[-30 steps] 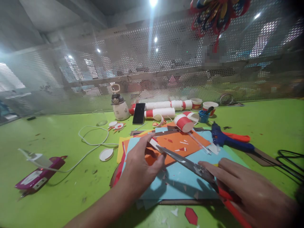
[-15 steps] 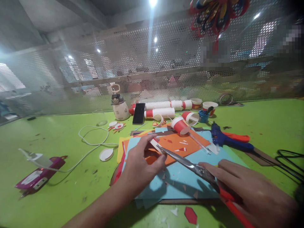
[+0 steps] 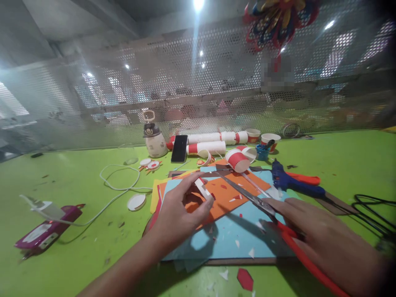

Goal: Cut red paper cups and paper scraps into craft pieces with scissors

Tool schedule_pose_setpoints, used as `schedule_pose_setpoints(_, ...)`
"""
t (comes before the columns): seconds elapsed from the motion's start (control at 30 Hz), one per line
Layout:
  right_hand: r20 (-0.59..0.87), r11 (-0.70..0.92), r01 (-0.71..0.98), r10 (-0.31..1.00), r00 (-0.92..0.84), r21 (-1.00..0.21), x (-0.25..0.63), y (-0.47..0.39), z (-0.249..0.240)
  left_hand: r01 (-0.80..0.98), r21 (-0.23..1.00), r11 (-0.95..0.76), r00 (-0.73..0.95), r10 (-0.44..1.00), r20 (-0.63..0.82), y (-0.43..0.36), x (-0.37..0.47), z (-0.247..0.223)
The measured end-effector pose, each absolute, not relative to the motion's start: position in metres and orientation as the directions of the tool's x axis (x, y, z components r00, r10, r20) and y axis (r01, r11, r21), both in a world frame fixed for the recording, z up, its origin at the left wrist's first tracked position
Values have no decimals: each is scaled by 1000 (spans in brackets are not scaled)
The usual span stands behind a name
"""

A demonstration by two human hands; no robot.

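Note:
Between thumb and fingers, my left hand [image 3: 182,206] pinches a small white-and-red paper piece [image 3: 202,189] above the coloured sheets. My right hand [image 3: 321,235] grips red-handled scissors [image 3: 258,201], whose blades point up and left, apart from the paper piece. Below both hands lie a light blue sheet [image 3: 229,243] and an orange sheet [image 3: 227,208], scattered with small white and red scraps. A red-and-white paper cup [image 3: 237,161] rests tilted just beyond the scissor tips. Near the front, a red hexagonal scrap [image 3: 245,279] lies on the green table.
A blue glue gun [image 3: 297,185] with a black cord lies right. Behind stand a phone [image 3: 179,148], a bottle [image 3: 154,142], stacked paper cups [image 3: 207,147] and a blue pot [image 3: 262,152]. Left are a purple power strip [image 3: 49,231], a white cable [image 3: 102,206] and a round white disc [image 3: 136,202].
The scissors have moved away from the paper piece, their tips now higher and beyond it. More small scraps lie on the blue sheet. My left hand still holds the piece.

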State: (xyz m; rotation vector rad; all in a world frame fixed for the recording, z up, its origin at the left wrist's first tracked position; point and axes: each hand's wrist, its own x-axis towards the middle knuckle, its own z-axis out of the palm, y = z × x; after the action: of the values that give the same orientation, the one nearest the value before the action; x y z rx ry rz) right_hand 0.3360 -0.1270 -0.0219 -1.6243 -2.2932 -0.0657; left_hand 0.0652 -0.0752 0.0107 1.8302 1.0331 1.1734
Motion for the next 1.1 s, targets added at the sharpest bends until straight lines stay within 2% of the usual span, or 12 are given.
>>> schedule_pose_setpoints(0.17,57,239,942,971,-232,-236,328,-118,-19,200,875,-441,293,879,376,-77,66,10)
schedule_pose_setpoints(0.33,-1,288,907,953,-303,-308,332,-112,-17,192,869,-457,347,860,375,-79,67,10)
schedule_pose_setpoints(0.47,37,357,871,930,-367,-336,339,-111,-5,176,861,-476,380,840,387,-80,70,10)
schedule_pose_setpoints(0.57,168,381,850,924,-343,-363,331,-116,12,188,851,-491,392,831,394,-81,71,6)
schedule_pose_setpoints(0.67,298,409,761,909,-292,-504,310,-121,33,218,813,-540,382,814,438,-79,72,-3)
schedule_pose_setpoints(0.87,235,351,428,924,-302,-833,262,-121,47,363,612,-702,442,708,550,-80,72,-12)
schedule_pose_setpoints(0.97,212,288,306,943,-257,-908,248,-117,39,374,537,-756,484,653,582,-82,73,-10)
schedule_pose_setpoints(1.1,232,282,237,948,-216,-930,241,-112,30,351,532,-770,496,635,592,-84,74,-11)
